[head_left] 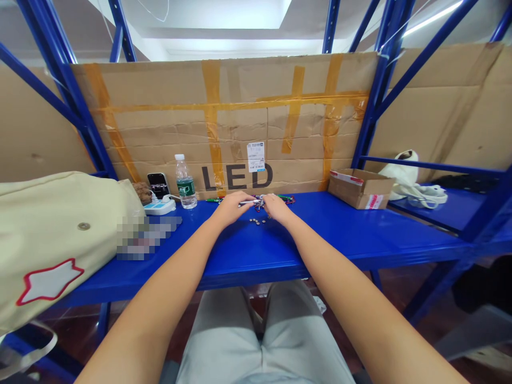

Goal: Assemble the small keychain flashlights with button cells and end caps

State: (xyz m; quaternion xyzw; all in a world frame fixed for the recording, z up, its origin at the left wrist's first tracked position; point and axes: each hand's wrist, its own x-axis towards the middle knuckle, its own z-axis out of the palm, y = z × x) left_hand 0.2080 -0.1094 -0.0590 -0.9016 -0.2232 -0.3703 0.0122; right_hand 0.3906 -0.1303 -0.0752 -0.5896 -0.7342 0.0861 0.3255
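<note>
Both hands meet near the back of the blue table. My left hand (231, 208) is closed round a slim, pale, pen-like rod (248, 202) that points toward the other hand. Fingers bent, my right hand (276, 207) is closed at the rod's far end, on a small silvery piece too small to name. Just in front of the hands lie several small round, coin-like pieces (257, 222). Behind them, partly hidden, are a thin green item (213, 200) on the left and green and red slender items (286, 199) on the right.
A water bottle (185, 184), a white power strip (160, 206) and a phone (158, 185) stand at the back left. A cream bag (60, 224) covers the left end. On the right sits a cardboard box (360, 189). A tall cardboard sheet (168, 133) walls the back.
</note>
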